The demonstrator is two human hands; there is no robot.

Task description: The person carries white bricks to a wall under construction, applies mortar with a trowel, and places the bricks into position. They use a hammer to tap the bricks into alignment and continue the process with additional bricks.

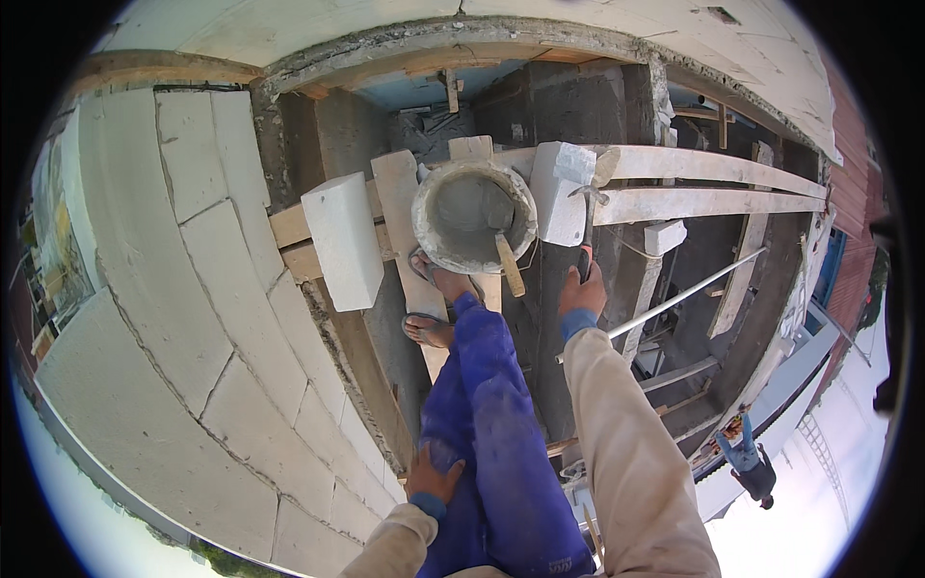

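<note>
Two hands, well apart. Right hand [584, 292] clamped round the hammer [589, 226] low on its handle, presumably for reach; its head is at the right block [557, 197]. Left hand [434, 479] lies flat on the thigh [443, 409], probably for balance. Bucket [528, 217] sits left of that block; trowel [508, 262] handle sticks out, likely for easy grabbing.

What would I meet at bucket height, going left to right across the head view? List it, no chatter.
Pale blockwork → white block left of the bucket → mortar bucket → hammer → red corrugated sheeting.
</note>
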